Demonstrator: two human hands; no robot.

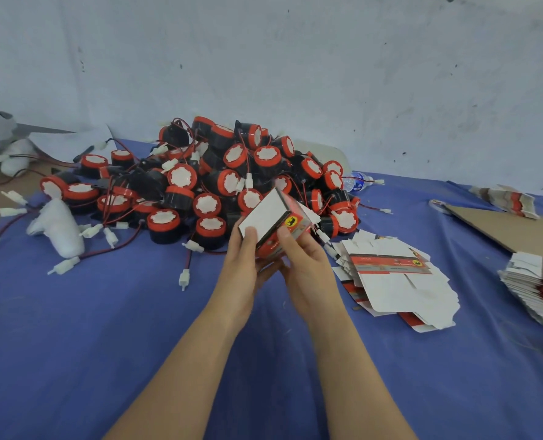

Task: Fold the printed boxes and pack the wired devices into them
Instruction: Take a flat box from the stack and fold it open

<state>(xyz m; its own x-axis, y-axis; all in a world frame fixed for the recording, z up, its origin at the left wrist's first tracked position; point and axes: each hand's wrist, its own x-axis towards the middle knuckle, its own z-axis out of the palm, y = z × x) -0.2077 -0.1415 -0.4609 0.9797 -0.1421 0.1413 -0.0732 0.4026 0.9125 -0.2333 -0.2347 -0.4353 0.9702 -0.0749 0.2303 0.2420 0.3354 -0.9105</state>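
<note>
Red printed box (271,222), white flap, half-folded

No wording can be read. The box (271,219) you hold bears a yellow round emblem (290,221) with a black figure beside blurred print. The flat carton (394,274) to your right shows a like mark, its lettering too small.

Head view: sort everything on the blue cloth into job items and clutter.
Job: printed box, held by left hand and right hand; pile of wired devices; loose flat box blanks; stack of blanks at the right edge.
Lying about: water bottle; cardboard sheet; white bundle.
</note>
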